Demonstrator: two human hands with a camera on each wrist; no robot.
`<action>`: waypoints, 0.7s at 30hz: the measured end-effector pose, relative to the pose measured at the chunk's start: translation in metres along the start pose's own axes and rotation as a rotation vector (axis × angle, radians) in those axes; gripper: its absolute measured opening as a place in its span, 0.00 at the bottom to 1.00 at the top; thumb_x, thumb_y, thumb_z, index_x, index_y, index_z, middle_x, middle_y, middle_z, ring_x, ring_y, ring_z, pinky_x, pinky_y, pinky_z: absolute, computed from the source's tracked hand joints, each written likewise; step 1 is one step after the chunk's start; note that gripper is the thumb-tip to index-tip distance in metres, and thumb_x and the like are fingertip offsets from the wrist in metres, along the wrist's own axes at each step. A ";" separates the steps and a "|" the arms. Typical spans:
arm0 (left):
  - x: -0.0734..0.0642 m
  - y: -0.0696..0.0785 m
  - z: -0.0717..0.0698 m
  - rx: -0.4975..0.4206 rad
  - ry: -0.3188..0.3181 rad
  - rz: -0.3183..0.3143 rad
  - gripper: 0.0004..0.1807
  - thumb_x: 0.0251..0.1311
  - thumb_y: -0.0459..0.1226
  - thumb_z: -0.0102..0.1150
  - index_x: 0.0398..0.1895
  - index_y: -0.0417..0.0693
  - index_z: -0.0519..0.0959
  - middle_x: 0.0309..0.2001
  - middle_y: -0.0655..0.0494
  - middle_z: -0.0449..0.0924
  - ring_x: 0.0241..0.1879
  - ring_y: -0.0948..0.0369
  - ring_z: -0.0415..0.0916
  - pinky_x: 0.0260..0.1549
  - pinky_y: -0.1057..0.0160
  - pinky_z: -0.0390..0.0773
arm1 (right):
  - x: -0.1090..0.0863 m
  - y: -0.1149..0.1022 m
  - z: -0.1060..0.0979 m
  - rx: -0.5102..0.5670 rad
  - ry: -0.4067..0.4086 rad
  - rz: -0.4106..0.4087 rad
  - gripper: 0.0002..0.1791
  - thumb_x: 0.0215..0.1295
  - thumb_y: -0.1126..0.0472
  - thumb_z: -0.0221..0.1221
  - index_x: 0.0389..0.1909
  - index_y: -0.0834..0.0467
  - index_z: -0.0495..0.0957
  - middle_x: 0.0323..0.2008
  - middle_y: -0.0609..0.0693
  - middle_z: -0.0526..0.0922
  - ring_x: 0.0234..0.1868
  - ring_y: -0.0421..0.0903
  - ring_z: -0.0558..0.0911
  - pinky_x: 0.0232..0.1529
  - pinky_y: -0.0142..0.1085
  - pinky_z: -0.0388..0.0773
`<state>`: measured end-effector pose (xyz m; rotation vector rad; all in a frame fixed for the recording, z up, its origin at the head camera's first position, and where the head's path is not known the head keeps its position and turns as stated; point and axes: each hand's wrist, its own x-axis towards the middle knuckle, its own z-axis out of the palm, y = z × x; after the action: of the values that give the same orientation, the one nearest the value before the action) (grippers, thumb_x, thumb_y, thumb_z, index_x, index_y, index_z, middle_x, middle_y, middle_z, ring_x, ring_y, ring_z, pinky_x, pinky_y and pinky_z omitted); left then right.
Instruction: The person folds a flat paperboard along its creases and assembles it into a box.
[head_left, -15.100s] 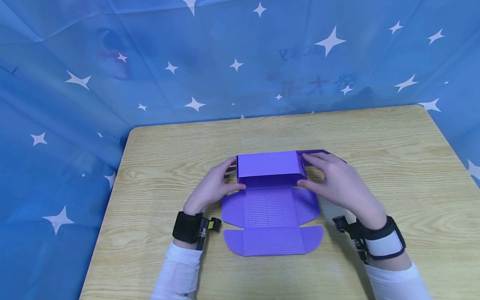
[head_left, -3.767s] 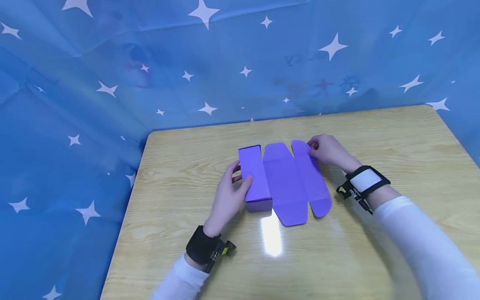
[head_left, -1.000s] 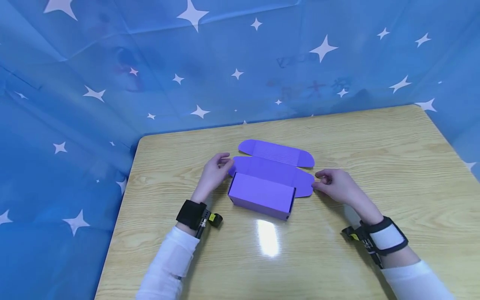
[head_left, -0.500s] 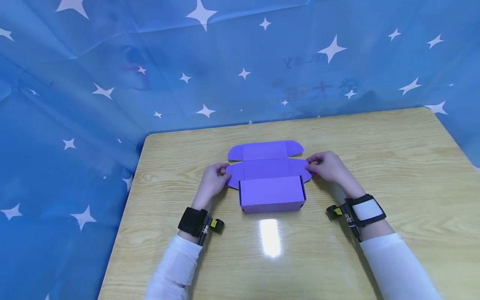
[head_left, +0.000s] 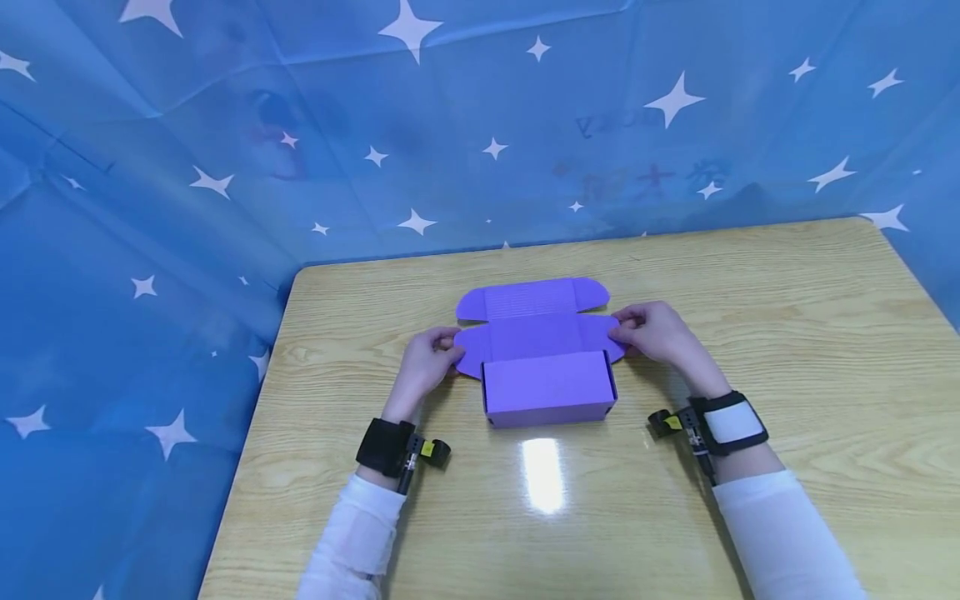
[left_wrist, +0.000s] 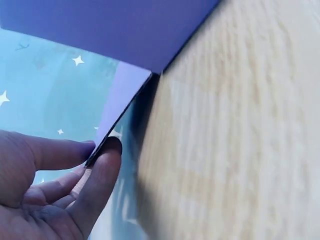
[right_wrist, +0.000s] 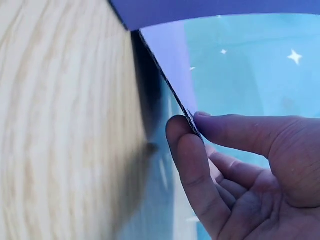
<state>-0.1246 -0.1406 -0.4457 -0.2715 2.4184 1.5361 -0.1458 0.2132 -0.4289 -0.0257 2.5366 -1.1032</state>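
Note:
A purple cardboard box (head_left: 550, 386) sits mid-table, its body toward the person and its unfolded lid (head_left: 535, 337) spread out on the far side. My left hand (head_left: 424, 363) pinches the lid's left side flap (head_left: 472, 350) between thumb and fingers. On the other side, my right hand (head_left: 657, 335) pinches the right side flap (head_left: 597, 332) in the same way. Both wrist views show a thin flap edge between thumb and fingertips, the flap (left_wrist: 118, 102) slanting up off the wood. At the lid's far end, a tuck panel (head_left: 530, 300) with rounded ears extends outward.
The light wooden table (head_left: 337, 321) carries a bright reflection (head_left: 542, 475) in front of the box. A blue curtain with white stars (head_left: 450, 108) hangs behind and to the left. Each wrist wears a strap with a small camera (head_left: 435, 452).
Earlier the box body stood on the far side with its lid toward the person. The box has since turned around and straightened. Both hands now hold the lid's side flaps.

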 end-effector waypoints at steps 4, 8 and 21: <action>0.000 0.008 -0.002 -0.014 0.033 0.074 0.22 0.70 0.29 0.60 0.67 0.35 0.78 0.48 0.41 0.83 0.33 0.66 0.80 0.36 0.68 0.88 | -0.005 -0.006 -0.005 0.015 0.067 -0.023 0.25 0.74 0.59 0.62 0.63 0.72 0.78 0.45 0.62 0.87 0.34 0.37 0.81 0.33 0.28 0.77; -0.002 0.019 -0.004 -0.056 0.082 0.160 0.21 0.71 0.29 0.59 0.66 0.37 0.78 0.53 0.37 0.84 0.38 0.64 0.84 0.39 0.68 0.87 | -0.011 -0.014 -0.010 0.083 0.162 -0.084 0.22 0.73 0.62 0.63 0.60 0.74 0.79 0.47 0.68 0.86 0.29 0.27 0.80 0.30 0.25 0.80; -0.014 0.041 0.000 -0.183 0.231 0.350 0.15 0.71 0.28 0.61 0.58 0.36 0.81 0.51 0.37 0.85 0.45 0.53 0.87 0.40 0.77 0.82 | -0.036 -0.020 -0.014 0.117 0.471 -0.287 0.12 0.72 0.63 0.64 0.46 0.69 0.85 0.40 0.67 0.88 0.31 0.16 0.76 0.34 0.13 0.74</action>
<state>-0.1237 -0.1227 -0.4065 -0.0620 2.6104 1.9802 -0.1200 0.2154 -0.3943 -0.1148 2.9414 -1.5185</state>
